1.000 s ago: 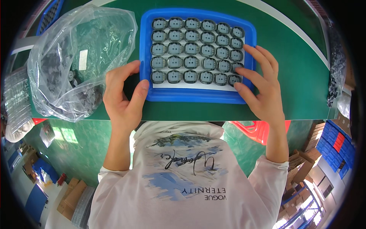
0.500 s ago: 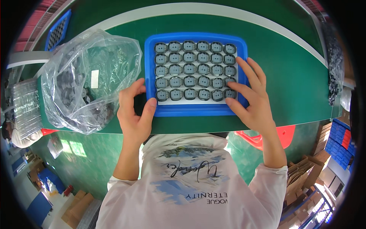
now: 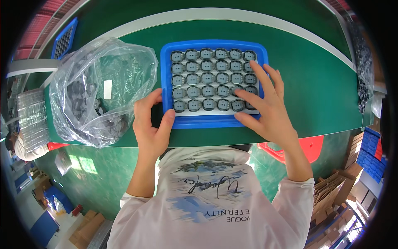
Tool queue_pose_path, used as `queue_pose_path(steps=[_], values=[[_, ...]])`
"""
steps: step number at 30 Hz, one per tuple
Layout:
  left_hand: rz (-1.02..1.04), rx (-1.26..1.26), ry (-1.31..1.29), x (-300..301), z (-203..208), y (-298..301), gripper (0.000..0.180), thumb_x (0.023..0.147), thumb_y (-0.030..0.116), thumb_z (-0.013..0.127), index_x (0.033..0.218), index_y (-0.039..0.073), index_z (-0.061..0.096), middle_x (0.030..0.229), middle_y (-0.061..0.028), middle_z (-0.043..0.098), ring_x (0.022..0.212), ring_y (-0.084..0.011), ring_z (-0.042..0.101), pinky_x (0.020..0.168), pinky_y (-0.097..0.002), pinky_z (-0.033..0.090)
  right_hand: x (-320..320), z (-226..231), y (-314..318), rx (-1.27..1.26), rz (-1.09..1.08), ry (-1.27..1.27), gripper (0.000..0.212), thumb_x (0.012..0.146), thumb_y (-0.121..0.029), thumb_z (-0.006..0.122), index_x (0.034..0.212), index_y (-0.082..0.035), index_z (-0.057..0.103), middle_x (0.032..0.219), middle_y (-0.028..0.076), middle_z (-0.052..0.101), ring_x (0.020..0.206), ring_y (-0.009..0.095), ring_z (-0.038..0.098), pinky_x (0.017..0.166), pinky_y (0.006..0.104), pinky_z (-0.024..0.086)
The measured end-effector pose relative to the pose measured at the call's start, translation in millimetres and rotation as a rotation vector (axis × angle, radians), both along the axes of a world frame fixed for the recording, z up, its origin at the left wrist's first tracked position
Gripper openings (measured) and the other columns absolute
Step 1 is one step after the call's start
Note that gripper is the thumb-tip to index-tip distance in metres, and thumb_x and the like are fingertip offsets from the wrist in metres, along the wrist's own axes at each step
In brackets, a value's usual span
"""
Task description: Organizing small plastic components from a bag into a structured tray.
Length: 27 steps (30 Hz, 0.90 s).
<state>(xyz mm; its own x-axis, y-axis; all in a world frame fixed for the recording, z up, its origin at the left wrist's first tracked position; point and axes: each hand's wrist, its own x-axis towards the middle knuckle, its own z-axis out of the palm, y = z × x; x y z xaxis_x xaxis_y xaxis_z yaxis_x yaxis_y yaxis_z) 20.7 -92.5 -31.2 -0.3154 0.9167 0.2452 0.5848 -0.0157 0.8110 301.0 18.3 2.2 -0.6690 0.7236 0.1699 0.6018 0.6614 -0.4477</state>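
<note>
In front of me on the green worktop lies a blue tray with a white liner. Rows of small grey, rounded plastic parts with dark rims fill it. My left hand is at the tray's left side, thumb on the near left corner and fingers along the outer edge, apart from the thumb. Over the right columns reaches my right hand, its fingers spread. One fingertip of it touches a part in the second column from the right, and its thumb is close to the nearest row. Its palm hides some of the tray's right rim.
Left of the tray stands a large clear plastic bag holding dark parts and a white label. Farther left are stacked clear plastic trays and another filled blue tray. A red stool is below the table's near edge.
My right hand has shifted left over the parts, from the outermost column toward the second from the right. The left hand stays at the tray's left side. The whole view has shifted slightly.
</note>
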Motion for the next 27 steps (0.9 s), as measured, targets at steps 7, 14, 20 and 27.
queue_pose_path(steps=[7, 14, 20, 27], values=[[-0.004, 0.006, 0.024, -0.4, 0.4, 0.5, 0.049, 0.083, 0.013, 0.076, 0.13, 0.004, 0.063, 0.109, -0.0119, 0.066, 0.101, -0.0259, 0.061, 0.091, -0.0362, 0.049, -4.2, 2.2, -2.7, -0.008, 0.013, 0.026, 0.045, 0.074, -0.03, 0.082, 0.114, -0.011, 0.074, 0.161, 0.019, 0.032, 0.147, 0.047, 0.024, 0.119, 0.0638, 0.017], [-0.03, -0.031, -0.002, -2.1, 2.8, 0.0, 0.046, 0.089, 0.012, 0.071, 0.131, -0.002, 0.061, 0.113, -0.0114, 0.063, 0.107, -0.0209, 0.058, 0.098, -0.0331, 0.044, -18.7, 8.1, 0.6, -0.011, 0.039, -0.038, 0.047, 0.073, -0.033, 0.082, 0.114, -0.011, 0.074, 0.16, 0.02, 0.033, 0.146, 0.047, 0.026, 0.118, 0.0645, 0.019], [-0.005, 0.015, 0.0, -2.4, 0.0, 1.0, 0.046, 0.082, 0.012, 0.076, 0.126, 0.004, 0.064, 0.108, -0.013, 0.066, 0.1, -0.0272, 0.061, 0.09, -0.0369, 0.049, -20.7, 7.1, 1.3, 0.018, 0.039, -0.055, 0.047, 0.073, -0.032, 0.082, 0.114, -0.01, 0.074, 0.16, 0.019, 0.034, 0.146, 0.046, 0.026, 0.119, 0.0634, 0.019], [-0.018, 0.042, -0.013, -3.3, -0.5, 1.5, 0.043, 0.083, 0.013, 0.076, 0.123, 0.003, 0.066, 0.108, -0.0128, 0.067, 0.099, -0.0275, 0.061, 0.09, -0.0367, 0.049, -22.4, 5.4, 1.1, 0.088, 0.029, -0.014, 0.046, 0.074, -0.034, 0.083, 0.108, -0.003, 0.074, 0.156, 0.018, 0.038, 0.142, 0.045, 0.031, 0.115, 0.0664, 0.024]])
